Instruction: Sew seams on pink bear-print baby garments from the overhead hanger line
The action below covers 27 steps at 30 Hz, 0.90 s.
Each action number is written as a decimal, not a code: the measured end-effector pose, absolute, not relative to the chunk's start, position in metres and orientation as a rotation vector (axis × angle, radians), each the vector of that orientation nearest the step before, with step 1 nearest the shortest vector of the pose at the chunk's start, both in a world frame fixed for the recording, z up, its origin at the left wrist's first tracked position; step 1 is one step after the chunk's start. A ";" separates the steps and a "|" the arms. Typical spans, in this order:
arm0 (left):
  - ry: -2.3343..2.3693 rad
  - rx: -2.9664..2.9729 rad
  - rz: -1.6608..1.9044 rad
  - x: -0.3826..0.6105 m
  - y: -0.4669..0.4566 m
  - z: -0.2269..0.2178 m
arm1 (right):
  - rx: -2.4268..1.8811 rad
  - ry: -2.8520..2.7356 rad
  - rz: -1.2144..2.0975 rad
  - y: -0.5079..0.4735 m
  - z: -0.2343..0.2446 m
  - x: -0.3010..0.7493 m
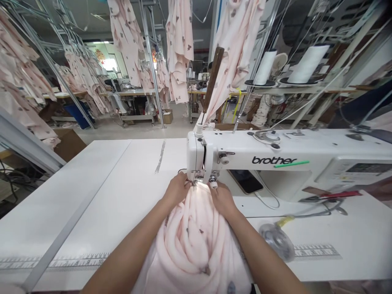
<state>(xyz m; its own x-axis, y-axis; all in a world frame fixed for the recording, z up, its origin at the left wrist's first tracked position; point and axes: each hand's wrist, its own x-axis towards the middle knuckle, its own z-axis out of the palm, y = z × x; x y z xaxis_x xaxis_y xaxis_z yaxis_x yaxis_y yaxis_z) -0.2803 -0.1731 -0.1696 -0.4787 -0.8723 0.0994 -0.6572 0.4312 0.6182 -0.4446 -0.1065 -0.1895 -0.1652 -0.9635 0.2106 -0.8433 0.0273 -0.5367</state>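
Across a sewing floor [122,132], pink printed garments [127,45] hang from metal racks [150,69] above more sewing tables [128,94], and a blue bin [78,116] sits low on the left. We work at a long white table [92,183] with ruler scales [315,251] printed near its front edge. On it stands a Brother sewing machine [269,147], with two white thread cones [308,63] on a stand behind it. To the right lie red-handled scissors [330,195], a phone [246,181] and a clear plastic piece [277,241]. Pale pink fabric [192,241] bunches in thick folds on the table, running up to the presser foot [197,175]. Our left hand [177,190] and right hand [223,200] sit either side of the foot, fingers drawn narrow and holding the fabric.
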 end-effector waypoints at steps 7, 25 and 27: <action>-2.295 1.309 -0.765 -0.279 -0.171 -0.168 | -1.846 2.113 -0.824 -0.106 -0.189 -0.443; -2.279 1.537 -0.890 -0.271 -0.150 -0.143 | -1.884 1.890 -0.728 -0.114 -0.195 -0.448; -2.261 1.549 -0.985 -0.252 -0.125 -0.132 | -1.851 1.690 -0.779 -0.104 -0.189 -0.438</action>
